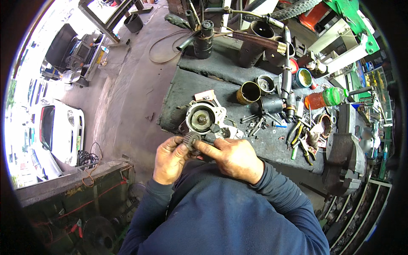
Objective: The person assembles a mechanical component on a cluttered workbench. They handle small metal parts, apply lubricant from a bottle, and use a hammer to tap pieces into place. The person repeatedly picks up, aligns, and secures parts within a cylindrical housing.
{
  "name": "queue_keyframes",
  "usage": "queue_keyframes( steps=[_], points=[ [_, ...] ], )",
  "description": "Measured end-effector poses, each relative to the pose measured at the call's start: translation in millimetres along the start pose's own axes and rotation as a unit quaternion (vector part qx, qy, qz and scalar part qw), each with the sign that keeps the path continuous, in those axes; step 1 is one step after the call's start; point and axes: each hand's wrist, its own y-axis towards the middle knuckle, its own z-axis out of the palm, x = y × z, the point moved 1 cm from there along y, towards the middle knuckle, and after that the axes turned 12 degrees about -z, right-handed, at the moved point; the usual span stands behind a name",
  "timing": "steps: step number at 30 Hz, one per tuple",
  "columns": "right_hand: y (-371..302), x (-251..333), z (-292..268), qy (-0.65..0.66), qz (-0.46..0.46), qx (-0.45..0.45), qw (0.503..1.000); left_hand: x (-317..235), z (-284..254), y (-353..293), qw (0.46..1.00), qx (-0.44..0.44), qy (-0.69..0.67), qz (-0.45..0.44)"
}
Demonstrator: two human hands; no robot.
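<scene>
- Nearest the body, the left hand [168, 160] comes up in a dark blue sleeve; its thumb and forefinger are nearly together, pinching a small toothed metal gear [190, 139] from its left side.
- The right hand [239, 158] comes from the other side, its forefinger stretched out so that the tip appears to touch the gear. Its other fingers are bent under; whether they hold anything cannot be told.
- The gear is held up between the two hands, just on the body side of a round metal housing [202, 120]. The step in hand looks to be handling or checking the gear; any shift of it would call for a steady left pinch, with the right forefinger guiding or moving clear.
- The housing sits at the near edge of a dark counter [187, 91], its round opening facing up, with a shaft end in its middle.
- To the right of the housing lie loose bolts [256, 124], and farther right, pliers [296, 134] near a copper-coloured ring [325, 123].
- Beyond the bolts stand a black cylinder [270, 103] and a yellowish can [248, 93]; a bottle [321, 99] of orange liquid with a green top leans over to the right.
- At the counter's far end is a black container [203, 46] with rods in it.
- Well away on the left, a white car [63, 131] shows.
</scene>
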Motion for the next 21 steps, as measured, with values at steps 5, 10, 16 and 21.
queue_keyframes(
  steps=[5, 10, 16, 21],
  points=[
    [-11, -6, 3, 0.059, 0.025, -0.079, 0.995, -14, 9, 12, 0.969, -0.079, 0.236, 0.012],
    [-50, -29, -2, 0.083, 0.109, -0.194, 0.971, -34, 37, 44, 0.697, -0.147, 0.651, 0.261],
    [-100, -45, 5, 0.082, 0.224, -0.242, 0.941, -34, 40, 75, 0.673, -0.152, 0.697, 0.193],
    [-111, -50, 13, 0.102, 0.277, -0.242, 0.924, -39, 47, 61, 0.605, -0.181, 0.744, 0.220]
  ],
)
